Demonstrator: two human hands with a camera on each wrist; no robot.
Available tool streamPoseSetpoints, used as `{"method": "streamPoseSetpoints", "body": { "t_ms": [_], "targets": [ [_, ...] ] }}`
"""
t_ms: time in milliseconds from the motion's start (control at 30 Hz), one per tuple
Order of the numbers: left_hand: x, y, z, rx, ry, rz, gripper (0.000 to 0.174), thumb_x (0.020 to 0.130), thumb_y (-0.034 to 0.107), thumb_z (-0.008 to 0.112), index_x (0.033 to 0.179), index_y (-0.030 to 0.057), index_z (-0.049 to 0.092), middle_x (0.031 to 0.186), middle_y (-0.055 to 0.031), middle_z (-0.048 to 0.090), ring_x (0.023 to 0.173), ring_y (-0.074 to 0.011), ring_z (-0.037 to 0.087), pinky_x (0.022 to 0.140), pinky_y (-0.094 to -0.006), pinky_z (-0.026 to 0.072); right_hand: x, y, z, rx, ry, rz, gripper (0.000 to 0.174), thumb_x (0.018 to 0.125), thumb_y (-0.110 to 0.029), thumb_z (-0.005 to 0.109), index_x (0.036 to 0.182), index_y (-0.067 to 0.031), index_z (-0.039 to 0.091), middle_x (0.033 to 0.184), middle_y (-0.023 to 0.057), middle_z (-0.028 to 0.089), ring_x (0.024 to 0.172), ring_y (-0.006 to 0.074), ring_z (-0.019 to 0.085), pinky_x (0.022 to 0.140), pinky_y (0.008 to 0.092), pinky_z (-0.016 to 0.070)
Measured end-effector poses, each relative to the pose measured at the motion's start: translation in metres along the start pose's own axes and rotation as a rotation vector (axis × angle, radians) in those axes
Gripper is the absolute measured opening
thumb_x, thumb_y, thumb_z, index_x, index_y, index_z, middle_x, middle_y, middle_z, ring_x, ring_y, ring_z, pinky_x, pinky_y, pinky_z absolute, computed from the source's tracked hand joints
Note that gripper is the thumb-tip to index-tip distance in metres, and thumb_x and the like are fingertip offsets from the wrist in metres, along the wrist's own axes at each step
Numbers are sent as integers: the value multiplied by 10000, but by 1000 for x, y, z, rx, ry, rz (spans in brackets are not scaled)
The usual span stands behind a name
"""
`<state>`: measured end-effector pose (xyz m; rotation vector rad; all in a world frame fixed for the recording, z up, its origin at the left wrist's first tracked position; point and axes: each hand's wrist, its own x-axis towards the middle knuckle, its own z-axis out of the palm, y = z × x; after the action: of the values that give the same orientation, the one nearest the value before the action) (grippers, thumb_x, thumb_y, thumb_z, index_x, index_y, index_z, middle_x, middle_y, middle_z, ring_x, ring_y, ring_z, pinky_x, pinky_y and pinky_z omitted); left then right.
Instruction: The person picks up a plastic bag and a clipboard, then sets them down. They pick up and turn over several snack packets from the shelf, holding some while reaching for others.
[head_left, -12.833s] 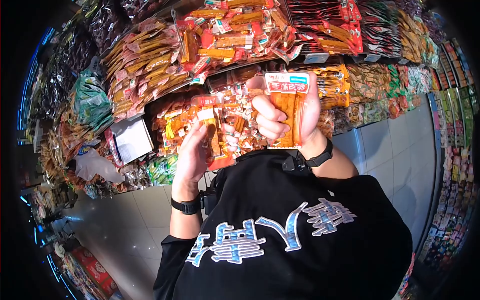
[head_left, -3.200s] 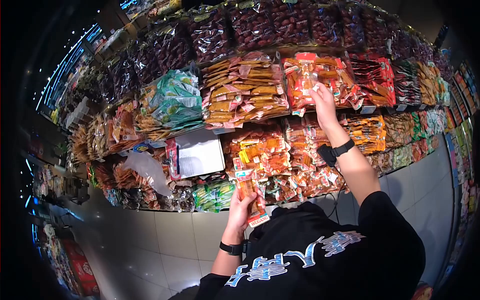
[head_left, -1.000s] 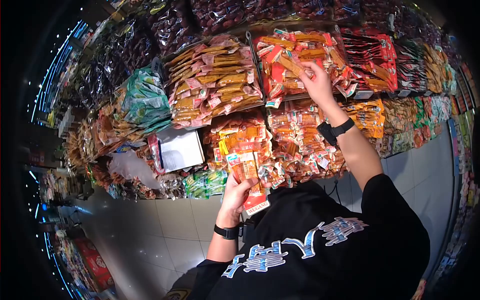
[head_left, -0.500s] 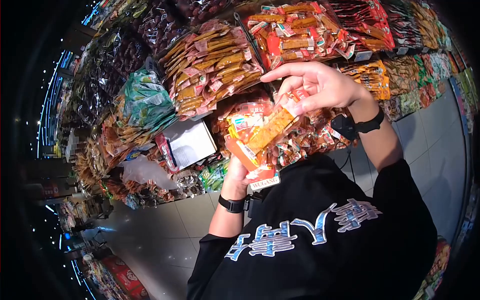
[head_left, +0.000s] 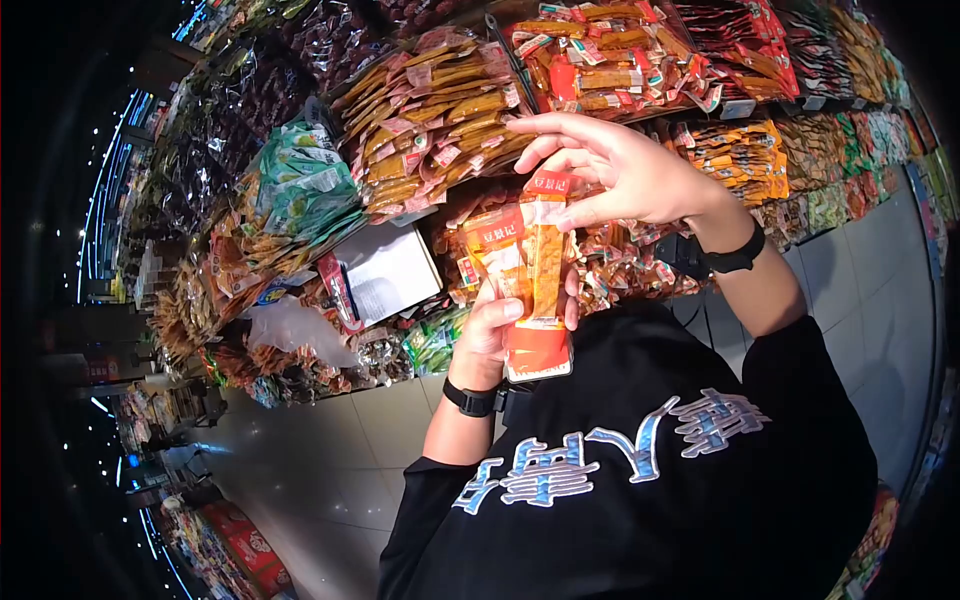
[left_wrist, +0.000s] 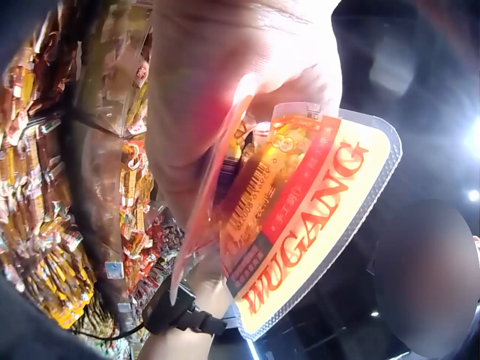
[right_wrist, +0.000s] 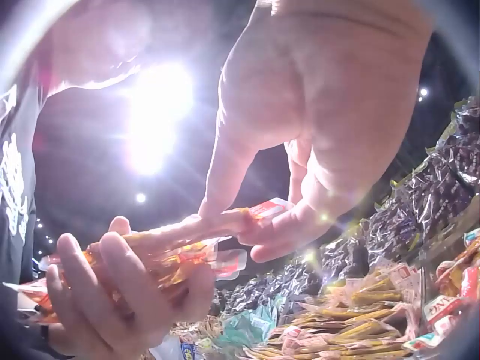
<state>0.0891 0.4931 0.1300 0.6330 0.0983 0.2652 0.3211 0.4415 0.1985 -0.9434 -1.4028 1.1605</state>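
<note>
My left hand (head_left: 500,325) grips a bunch of orange snack packets (head_left: 520,285) upright in front of my chest; the left wrist view shows a red and yellow packet marked WUGANG (left_wrist: 307,217) against the palm. My right hand (head_left: 610,170) pinches the red top of one orange packet (head_left: 548,240) between thumb and fingers and holds it against the bunch. In the right wrist view the right hand's fingers (right_wrist: 262,225) pinch the packet's end (right_wrist: 266,210) above the left hand (right_wrist: 120,285).
Slanted shop shelves (head_left: 440,100) full of orange, red and dark snack packets rise in front of me. A white sheet (head_left: 385,270) lies among them, green packets (head_left: 300,180) to the left. Grey tiled floor (head_left: 320,440) runs below.
My right hand took a packet from the upper shelf and brought it down to the bunch in my left hand, turning it from slanted to upright against the others.
</note>
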Motion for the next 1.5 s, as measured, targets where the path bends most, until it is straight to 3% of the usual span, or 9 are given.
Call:
{"method": "streamPoseSetpoints", "body": {
  "t_ms": [333, 367, 533, 667, 767, 833, 1100, 1367, 1500],
  "targets": [
    [5, -6, 2, -26, 88, 36, 647, 719, 300, 618, 1249, -28, 447, 944, -148, 549, 685, -273, 625, 623, -373, 552, -16, 24, 9, 275, 32, 112, 657, 850, -35, 708, 1418, 25, 384, 1365, 120, 511, 1234, 190, 517, 1049, 334, 425],
    [6, -10, -4, -63, 74, 42, 620, 737, 269, 621, 1254, -31, 456, 964, -162, 568, 719, -289, 643, 642, -381, 562, -19, 29, 15, 353, 67, 76, 537, 863, -79, 723, 1339, 0, 488, 1228, 87, 602, 1125, 152, 568, 983, 317, 461],
    [13, -24, 3, 29, 178, 45, 576, 816, 343, 586, 1248, -20, 473, 961, -176, 604, 727, -283, 657, 652, -373, 571, -32, 48, 18, 2, 227, -11, 504, 879, -107, 717, 1320, 2, 501, 1198, 80, 608, 1151, 167, 557, 983, 317, 459],
    [28, -38, 4, 310, 360, 47, 671, 989, 596, 329, 1298, 18, 468, 923, -222, 666, 773, -280, 685, 675, -372, 588, -52, 50, 32, 337, 157, 328, 495, 945, -192, 638, 1360, -30, 424, 1061, 30, 589, 816, 52, 569, 615, 232, 497],
    [41, -51, 8, 256, 541, 93, 635, 1011, 557, 334, 1318, 18, 473, 1102, -172, 646, 855, -274, 691, 744, -367, 584, -64, 75, 34, 249, 231, 198, 512, 945, -169, 625, 1383, -19, 407, 1208, 57, 571, 1025, 106, 572, 803, 269, 513],
    [53, -61, 11, 418, 645, 156, 617, 1023, 530, 332, 1342, 19, 467, 1212, -135, 612, 997, -240, 662, 834, -356, 564, -72, 81, 34, 304, 229, 105, 541, 931, -125, 630, 1387, 31, 384, 1322, 83, 505, 1232, 170, 468, 1066, 342, 369],
    [95, -102, 41, 406, 662, 184, 654, 1038, 525, 246, 1452, 28, 341, 1425, -126, 464, 1311, -251, 452, 1115, -382, 344, -113, 77, 5, 102, 244, 172, 707, 960, -237, 594, 1483, 26, 198, 1518, 202, 310, 1427, 252, 273, 1156, 374, 233],
    [126, -145, 43, 844, 494, -79, 604, 1045, 433, 280, 1480, 14, 254, 1464, -151, 349, 1363, -246, 327, 1143, -381, 255, -159, 68, -58, 418, 302, 148, 667, 863, 1, 643, 1429, -5, 290, 1291, 104, 518, 1198, 169, 512, 1041, 346, 408],
    [145, -166, 66, 975, 411, 34, 673, 1027, 327, 438, 1535, 20, 121, 1593, -177, 136, 1481, -276, 135, 1181, -388, 183, -164, 38, -159, -134, 532, -108, 680, 844, -52, 696, 1400, -10, 306, 1217, 82, 542, 1082, 158, 569, 935, 324, 477]
  ]
}}
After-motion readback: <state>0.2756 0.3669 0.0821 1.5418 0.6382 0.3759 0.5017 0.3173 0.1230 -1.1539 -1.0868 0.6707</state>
